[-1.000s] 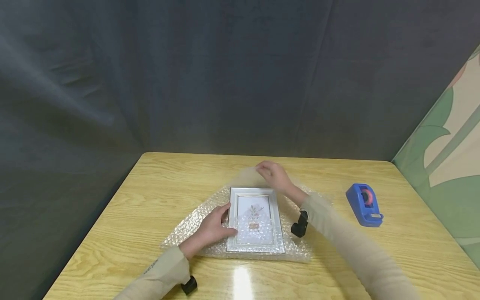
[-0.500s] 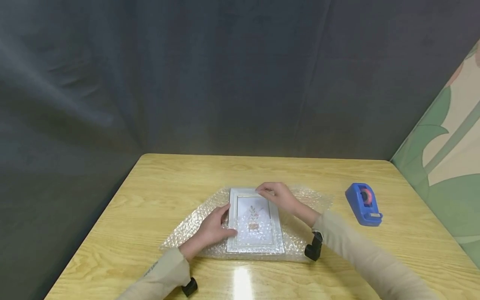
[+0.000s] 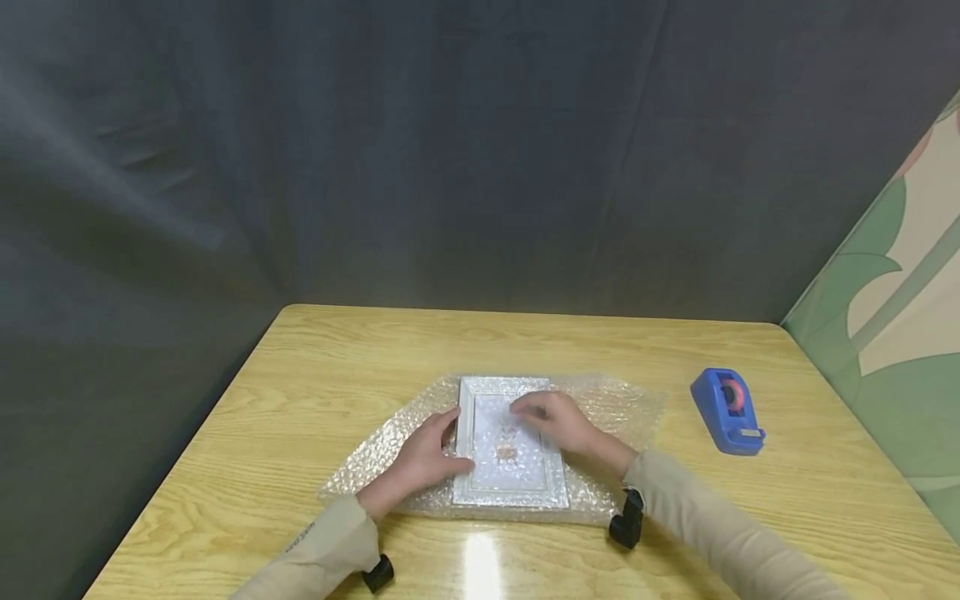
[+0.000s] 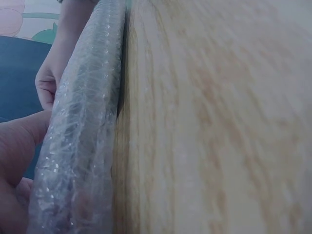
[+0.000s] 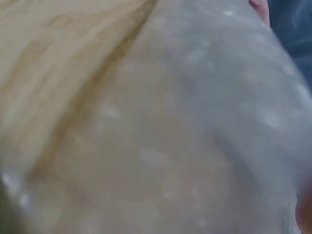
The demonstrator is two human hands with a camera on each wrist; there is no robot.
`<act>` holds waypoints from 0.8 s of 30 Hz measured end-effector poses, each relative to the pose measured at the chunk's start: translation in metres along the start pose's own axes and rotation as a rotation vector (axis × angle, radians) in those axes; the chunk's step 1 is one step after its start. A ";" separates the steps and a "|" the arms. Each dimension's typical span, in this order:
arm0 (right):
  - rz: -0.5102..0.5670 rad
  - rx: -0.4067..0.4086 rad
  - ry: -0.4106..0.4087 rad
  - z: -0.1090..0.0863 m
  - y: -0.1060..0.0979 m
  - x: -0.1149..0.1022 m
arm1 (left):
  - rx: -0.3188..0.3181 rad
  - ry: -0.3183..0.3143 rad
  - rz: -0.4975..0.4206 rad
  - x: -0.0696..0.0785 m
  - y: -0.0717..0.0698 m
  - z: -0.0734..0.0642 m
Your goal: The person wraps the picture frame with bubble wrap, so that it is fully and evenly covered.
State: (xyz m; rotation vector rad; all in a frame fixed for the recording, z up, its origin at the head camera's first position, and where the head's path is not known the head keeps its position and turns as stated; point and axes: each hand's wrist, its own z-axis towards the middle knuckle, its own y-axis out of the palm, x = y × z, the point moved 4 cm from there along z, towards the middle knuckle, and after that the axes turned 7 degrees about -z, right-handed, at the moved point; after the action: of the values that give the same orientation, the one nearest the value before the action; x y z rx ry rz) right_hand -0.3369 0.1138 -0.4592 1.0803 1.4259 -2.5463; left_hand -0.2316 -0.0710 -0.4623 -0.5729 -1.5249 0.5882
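A white picture frame with a small plant print lies flat on bubble wrap, and clear wrap also covers its front. My left hand rests at the frame's left side, index finger and thumb spread and touching the wrapped edge. Over the upper right of the print, my right hand pinches the wrap with curled fingers. The left wrist view has the wrapped side close up, with the right hand behind it. Blurred wrap fills most of the right wrist view.
A blue tape dispenser with a pink roll stands on the wooden table at the right. Behind the table hangs a dark curtain, and a leaf-patterned cloth is at the far right.
My right hand has come down from above the frame's far edge toward me, drawing the wrap over the print. The left hand has stayed in place.
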 end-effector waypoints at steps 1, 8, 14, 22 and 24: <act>-0.007 -0.001 -0.003 -0.001 0.001 0.000 | 0.001 -0.002 0.003 0.001 0.000 0.000; -0.080 -0.031 -0.046 -0.005 0.004 -0.003 | 0.007 -0.004 0.014 0.002 0.000 -0.001; -0.116 -0.158 -0.050 -0.013 0.001 -0.011 | -0.003 -0.022 -0.001 0.001 0.000 0.000; -0.287 -0.157 -0.187 -0.031 -0.001 -0.022 | -0.014 -0.024 -0.007 0.002 -0.001 -0.001; -0.284 -0.139 -0.191 -0.032 0.000 -0.022 | -0.016 -0.024 -0.016 0.002 -0.002 -0.001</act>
State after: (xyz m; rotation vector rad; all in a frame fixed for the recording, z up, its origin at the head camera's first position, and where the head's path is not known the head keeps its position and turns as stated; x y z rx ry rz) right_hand -0.3025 0.1317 -0.4579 0.6353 1.7803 -2.5932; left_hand -0.2304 -0.0706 -0.4594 -0.5672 -1.5568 0.5721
